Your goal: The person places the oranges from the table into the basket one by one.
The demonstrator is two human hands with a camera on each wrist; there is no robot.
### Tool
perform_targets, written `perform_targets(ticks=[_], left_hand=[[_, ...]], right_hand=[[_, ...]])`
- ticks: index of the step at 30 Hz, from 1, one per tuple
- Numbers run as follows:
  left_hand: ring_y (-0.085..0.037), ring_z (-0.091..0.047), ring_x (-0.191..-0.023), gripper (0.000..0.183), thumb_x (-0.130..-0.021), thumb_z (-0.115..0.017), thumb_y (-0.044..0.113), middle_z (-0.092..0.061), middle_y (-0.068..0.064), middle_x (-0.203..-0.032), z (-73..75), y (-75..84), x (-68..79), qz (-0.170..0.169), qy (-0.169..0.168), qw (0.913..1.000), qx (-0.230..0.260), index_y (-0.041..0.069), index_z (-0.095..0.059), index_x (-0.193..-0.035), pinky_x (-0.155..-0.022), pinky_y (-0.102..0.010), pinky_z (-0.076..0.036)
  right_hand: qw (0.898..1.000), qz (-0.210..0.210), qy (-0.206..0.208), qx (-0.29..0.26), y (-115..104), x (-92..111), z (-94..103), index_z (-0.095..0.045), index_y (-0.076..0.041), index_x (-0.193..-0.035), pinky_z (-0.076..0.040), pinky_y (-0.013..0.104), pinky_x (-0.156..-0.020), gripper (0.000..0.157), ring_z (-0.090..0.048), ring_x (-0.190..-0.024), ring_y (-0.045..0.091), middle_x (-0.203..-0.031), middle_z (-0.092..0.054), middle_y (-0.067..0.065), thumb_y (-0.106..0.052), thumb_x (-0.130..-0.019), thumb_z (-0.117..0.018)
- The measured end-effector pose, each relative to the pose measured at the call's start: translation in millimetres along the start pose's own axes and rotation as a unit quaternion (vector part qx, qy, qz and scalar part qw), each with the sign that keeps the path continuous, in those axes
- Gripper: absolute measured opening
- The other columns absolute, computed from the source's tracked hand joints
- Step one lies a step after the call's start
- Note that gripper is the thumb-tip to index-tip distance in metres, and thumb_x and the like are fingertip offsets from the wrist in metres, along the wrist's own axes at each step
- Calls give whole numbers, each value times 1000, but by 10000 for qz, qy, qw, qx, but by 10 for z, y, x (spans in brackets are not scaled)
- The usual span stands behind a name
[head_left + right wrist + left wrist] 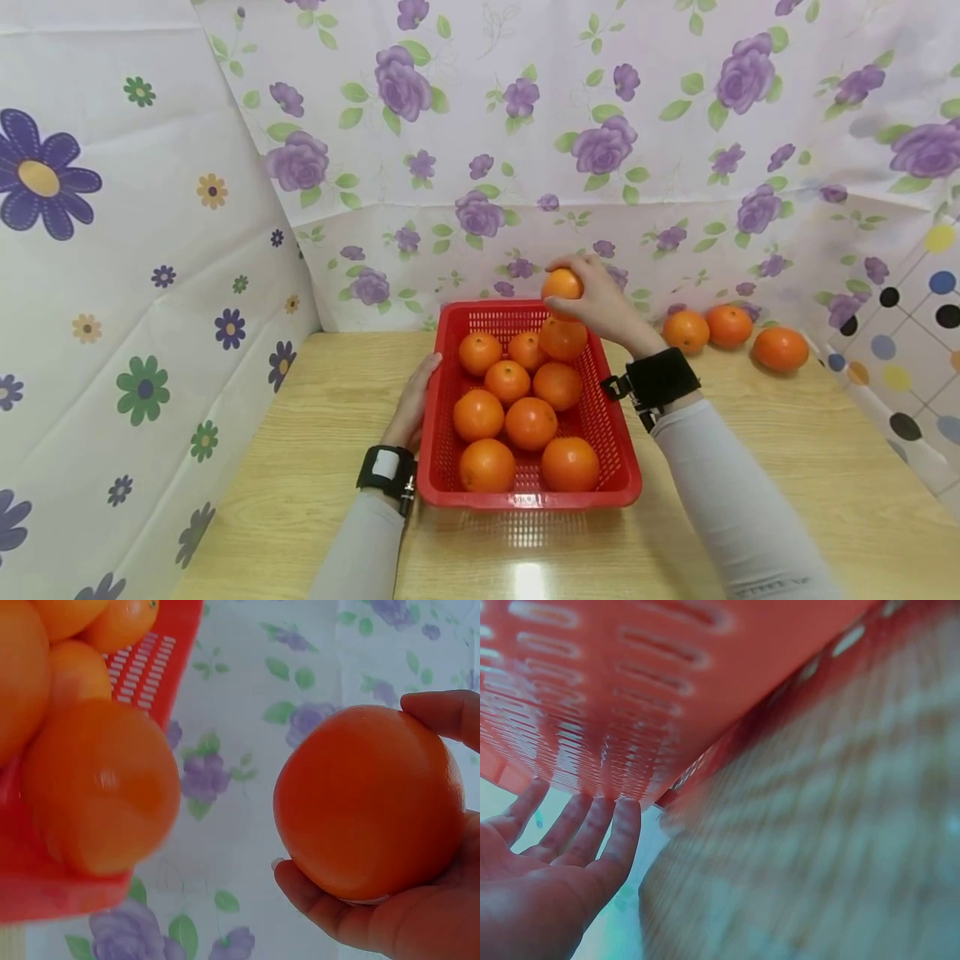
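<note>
My right hand [600, 304] grips an orange [562, 284] between thumb and fingers, just above the far right corner of a red plastic basket [528, 500]. In the right wrist view the held orange [367, 802] fills the grasp, apart from the basket's fruit. Several oranges [531, 423] lie inside the basket, one [563, 337] high against the far right corner. My left hand [412, 404] is at the basket's left side. Its fingers, seen in the left wrist view, extend fairly straight with their tips at the slotted wall [592, 727].
Three more oranges [729, 326] sit on the wooden table [750, 433] at the back right, near the flowered cloth [480, 150] that hangs behind. Another flowered sheet [135, 275] slopes along the left, and a dotted sheet [907, 367] borders the right.
</note>
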State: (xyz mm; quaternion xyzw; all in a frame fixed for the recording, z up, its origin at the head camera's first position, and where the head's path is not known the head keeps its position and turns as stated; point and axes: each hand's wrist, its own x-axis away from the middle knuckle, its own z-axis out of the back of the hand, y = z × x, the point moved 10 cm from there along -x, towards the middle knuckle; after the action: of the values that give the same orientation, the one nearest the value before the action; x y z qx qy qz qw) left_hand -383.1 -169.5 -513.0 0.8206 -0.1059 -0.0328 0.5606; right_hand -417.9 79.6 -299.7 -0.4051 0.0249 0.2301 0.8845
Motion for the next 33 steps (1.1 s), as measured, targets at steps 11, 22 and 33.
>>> perform_targets(ticks=[11, 22, 33], left_hand=[[-37, -37, -147, 64, -109, -45, 53, -40, -13, -159, -3, -9, -18, -14, -70, 9999, 103, 19, -33, -162, -108, -40, -49], [-36, -42, -144, 68, -103, -54, 58, -46, -11, -155, 19, -12, -18, -53, 91, 9999, 77, 21, -38, -159, -109, -44, -48], [-34, -43, -145, 68, -104, -52, 59, -47, -8, -155, 5, -17, -14, 65, -10, 9999, 105, 22, -37, -159, -110, -45, -48]], right_hand=[[9987, 268, -364, 229, -194, -86, -475, -58, -13, -137, -54, 43, -85, 45, -53, -105, 34, -132, -42, 20, -20, -95, -74], [9888, 512, -1257, 621, -257, -95, -1017, -54, -15, -140, -51, 49, -97, 46, -49, -117, 35, -143, -38, 18, -27, -100, -72], [9734, 682, -1895, 1093, -257, -96, -1441, -52, -16, -144, -48, 47, -102, 50, -47, -119, 33, -133, -43, 14, -35, -101, -70]])
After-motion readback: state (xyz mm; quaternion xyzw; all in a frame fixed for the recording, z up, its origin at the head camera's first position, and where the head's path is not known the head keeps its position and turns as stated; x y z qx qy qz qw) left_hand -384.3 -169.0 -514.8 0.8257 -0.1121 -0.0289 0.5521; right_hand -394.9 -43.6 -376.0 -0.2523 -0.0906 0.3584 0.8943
